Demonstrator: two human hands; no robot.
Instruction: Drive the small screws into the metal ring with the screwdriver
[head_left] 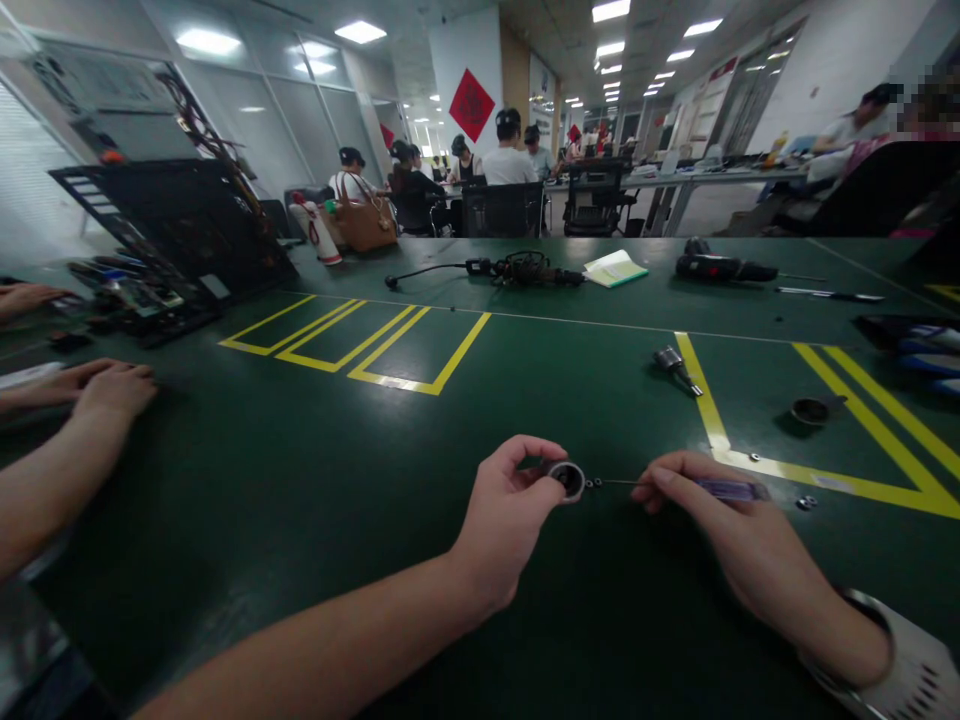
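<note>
My left hand (pixel 510 510) pinches a small round metal cup (pixel 568 481) between thumb and fingers, its hollow side facing right. A screwdriver (pixel 724 489) with a clear purplish handle lies in my closed right hand (pixel 720 520), its thin shaft pointing left at the cup. Two small dark rings, apparently nuts (pixel 593 483), show between the shaft's tip and the cup's rim; whether they sit on the shaft cannot be told. More small nuts (pixel 806 502) lie just right of my right hand, and a single nut (pixel 755 457) rests on the yellow tape behind it.
Farther back are a metal fitting (pixel 676 370), a dark round cup (pixel 811 410), a power drill (pixel 724 264), a notepad (pixel 615 268) and a coiled black cable (pixel 529 268). Another person's hands (pixel 112 388) rest at the left, near black equipment (pixel 180 230). Yellow tape marks the green table (pixel 300 480).
</note>
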